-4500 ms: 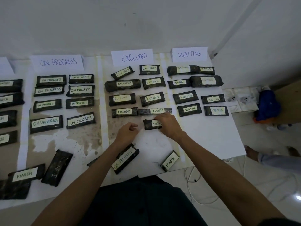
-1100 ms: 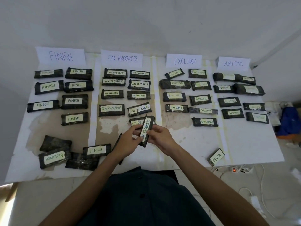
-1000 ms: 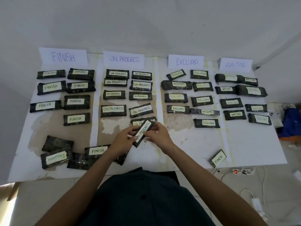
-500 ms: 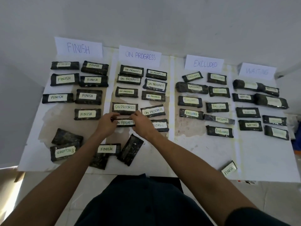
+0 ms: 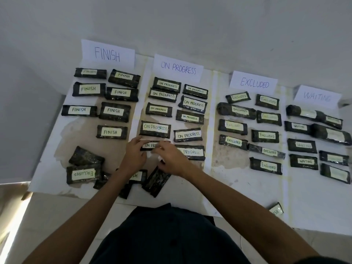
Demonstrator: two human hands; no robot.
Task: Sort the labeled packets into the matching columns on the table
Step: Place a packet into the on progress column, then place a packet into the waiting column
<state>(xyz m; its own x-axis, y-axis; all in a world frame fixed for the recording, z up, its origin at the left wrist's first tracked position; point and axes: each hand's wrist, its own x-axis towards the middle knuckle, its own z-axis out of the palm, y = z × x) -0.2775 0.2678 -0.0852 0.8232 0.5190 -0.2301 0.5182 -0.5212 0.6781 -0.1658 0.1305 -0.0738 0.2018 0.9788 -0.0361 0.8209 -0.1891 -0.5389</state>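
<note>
Held packet (image 5: 149, 145): dark plastic-wrapped oblong with a pale label, "ON PR" readable, lying flat on the white paper-covered table (image 5: 238, 189) between both hands.
Left hand (image 5: 133, 156): fingers over the held packet's left end, thumb at its near edge, pinching it.
Right hand (image 5: 171, 159): fingers curled round the right end, hiding the rest of the label.
Just beyond the grip: larger dark ON PROGRESS packet (image 5: 155, 128); contact unclear.
Right of the grip: dark ON PROGRESS neighbour packet (image 5: 192, 152), partly behind the right hand.
Nearer than the grip: dark label-down packet (image 5: 156, 181) beside the right wrist; dark FINISH packet (image 5: 138, 176) partly under the left forearm.
Well left of the grip: dark EXCLUDED packet (image 5: 82, 173), label upside down.
Far beyond the grip: white paper ON PROGRESS sign (image 5: 178, 68) heading the column.
</note>
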